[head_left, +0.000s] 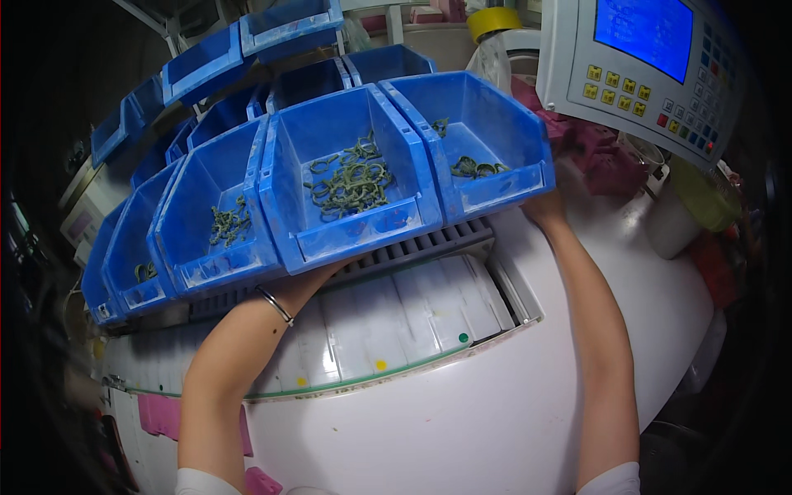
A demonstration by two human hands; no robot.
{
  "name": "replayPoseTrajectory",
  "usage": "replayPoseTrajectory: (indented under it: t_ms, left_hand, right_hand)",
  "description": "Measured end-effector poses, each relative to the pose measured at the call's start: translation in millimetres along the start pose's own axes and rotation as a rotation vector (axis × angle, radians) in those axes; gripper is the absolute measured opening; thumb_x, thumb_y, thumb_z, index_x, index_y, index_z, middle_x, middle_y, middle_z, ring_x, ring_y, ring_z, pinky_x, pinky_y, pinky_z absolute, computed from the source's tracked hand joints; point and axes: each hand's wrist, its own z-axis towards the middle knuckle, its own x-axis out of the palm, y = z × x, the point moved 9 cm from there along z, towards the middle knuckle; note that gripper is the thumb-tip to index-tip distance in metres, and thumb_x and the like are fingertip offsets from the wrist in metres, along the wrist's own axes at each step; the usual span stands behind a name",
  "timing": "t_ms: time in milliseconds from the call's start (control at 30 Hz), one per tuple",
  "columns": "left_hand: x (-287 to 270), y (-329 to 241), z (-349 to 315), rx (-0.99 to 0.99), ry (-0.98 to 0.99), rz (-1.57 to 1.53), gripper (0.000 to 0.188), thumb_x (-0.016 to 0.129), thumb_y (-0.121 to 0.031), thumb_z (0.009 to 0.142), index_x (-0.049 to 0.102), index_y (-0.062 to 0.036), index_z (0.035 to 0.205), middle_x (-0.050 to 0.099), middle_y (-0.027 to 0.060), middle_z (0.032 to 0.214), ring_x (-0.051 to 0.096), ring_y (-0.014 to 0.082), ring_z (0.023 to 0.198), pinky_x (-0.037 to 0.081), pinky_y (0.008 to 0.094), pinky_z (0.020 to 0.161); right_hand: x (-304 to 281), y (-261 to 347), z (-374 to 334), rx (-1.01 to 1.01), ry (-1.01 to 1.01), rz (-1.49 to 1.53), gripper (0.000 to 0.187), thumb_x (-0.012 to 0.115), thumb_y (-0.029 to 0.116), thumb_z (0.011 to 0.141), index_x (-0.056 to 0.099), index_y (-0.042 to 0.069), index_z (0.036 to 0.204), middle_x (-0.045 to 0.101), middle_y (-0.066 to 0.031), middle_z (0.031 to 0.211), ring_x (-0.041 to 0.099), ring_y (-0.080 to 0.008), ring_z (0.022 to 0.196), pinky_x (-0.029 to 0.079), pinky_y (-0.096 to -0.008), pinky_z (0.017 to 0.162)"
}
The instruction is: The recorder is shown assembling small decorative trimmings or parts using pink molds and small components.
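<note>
A row of blue plastic parts bins (355,235) stands before me. The large middle one holds a heap of small dark green ring-shaped pieces (351,186). The right-hand bin (495,188) has a few green pieces (477,167), and a bin to the left has a small cluster of them (229,223). My left hand (340,266) reaches under the front of the middle bin, so its fingers are hidden; a silver bangle (274,305) circles the forearm. Under the front corner of the right-hand bin is my right hand (544,206), its fingers also hidden.
A grey slotted rack (429,246) and white panels with coloured dots (396,309) lie below the bins on the white table (429,437). More blue bins (289,25) rise behind. At upper right are a control panel (569,58) with a blue screen, and pink blocks (615,169).
</note>
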Motion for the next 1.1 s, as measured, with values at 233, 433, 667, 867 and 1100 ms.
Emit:
replayPoseTrajectory:
  t_ms: [233, 433, 667, 867, 1100]
  left_hand:
    - [20, -78, 31, 0.055, -0.097, 0.025, 0.062, 0.055, -0.053, 0.079, 0.048, -0.0064, 0.120, 0.049, 0.0278, 0.113, 0.050, 0.0388, 0.103, 0.042, 0.0478, 0.085]
    - [25, -171, 4, -0.051, 0.050, 0.183, 0.068, 0.061, -0.048, 0.075, 0.047, 0.0032, 0.118, 0.048, 0.0215, 0.092, 0.046, 0.0321, 0.087, 0.039, 0.0421, 0.068]
    - [15, -229, -64, -0.062, 0.128, 0.184, 0.079, 0.061, -0.051, 0.073, 0.042, 0.0092, 0.121, 0.047, 0.0188, 0.092, 0.044, 0.0293, 0.086, 0.036, 0.0387, 0.068]
    - [-10, -221, -106, -0.121, 0.212, 0.208, 0.085, 0.061, -0.053, 0.072, 0.037, 0.0071, 0.126, 0.046, 0.0200, 0.095, 0.044, 0.0312, 0.089, 0.036, 0.0396, 0.075]
    - [-35, -214, -134, -0.112, 0.203, 0.212, 0.076, 0.058, -0.052, 0.076, 0.040, 0.0039, 0.124, 0.045, 0.0210, 0.106, 0.042, 0.0334, 0.101, 0.035, 0.0440, 0.083]
  right_hand:
    - [-46, -17, -44, 0.155, -0.083, -0.084, 0.038, 0.056, 0.039, 0.077, 0.056, 0.023, 0.111, 0.046, -0.0192, 0.117, 0.043, -0.0382, 0.111, 0.034, -0.0495, 0.093]
    - [-131, -19, -131, 0.281, -0.044, -0.274, 0.034, 0.059, 0.036, 0.075, 0.055, 0.023, 0.106, 0.044, -0.0138, 0.117, 0.040, -0.0326, 0.113, 0.030, -0.0474, 0.093]
    - [-178, 25, -213, 0.268, 0.011, -0.233, 0.032, 0.059, 0.030, 0.076, 0.053, 0.021, 0.106, 0.040, -0.0139, 0.120, 0.037, -0.0319, 0.114, 0.026, -0.0460, 0.094]
    - [-178, 72, -259, 0.150, 0.039, -0.242, 0.047, 0.057, 0.037, 0.078, 0.048, 0.016, 0.119, 0.030, -0.0212, 0.132, 0.028, -0.0370, 0.122, 0.020, -0.0507, 0.098]
    - [-167, 116, -272, 0.070, 0.175, -0.348, 0.057, 0.050, 0.038, 0.084, 0.038, 0.012, 0.133, 0.021, -0.0253, 0.140, 0.017, -0.0394, 0.131, 0.010, -0.0575, 0.102]
